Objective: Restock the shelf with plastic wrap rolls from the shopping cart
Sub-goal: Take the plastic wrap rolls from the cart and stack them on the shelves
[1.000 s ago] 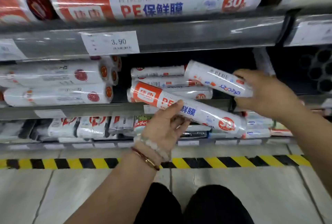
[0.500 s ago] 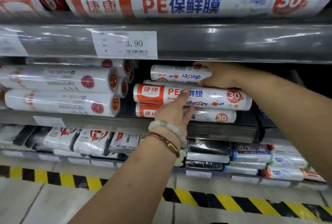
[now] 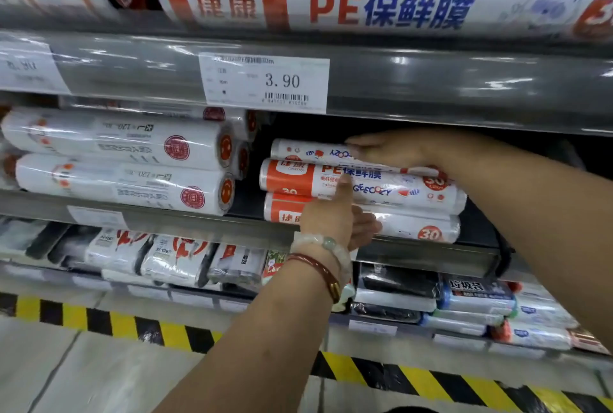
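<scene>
Up on the middle shelf (image 3: pixel 431 260), three plastic wrap rolls lie stacked. Flat, straight fingers of the right hand (image 3: pixel 391 149) rest on the top roll (image 3: pixel 308 150), hiding its right half. From below, the left hand (image 3: pixel 335 213) presses one extended finger against the middle roll (image 3: pixel 381 185), other fingers loosely curled, covering part of the bottom roll (image 3: pixel 418 227). Each roll is white with an orange band and a red "30" badge.

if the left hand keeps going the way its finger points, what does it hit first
The left hand already has its extended finger on the middle plastic wrap roll, so that roll comes first. Behind it is probably the dark back of the shelf, though depth is unclear.
</scene>
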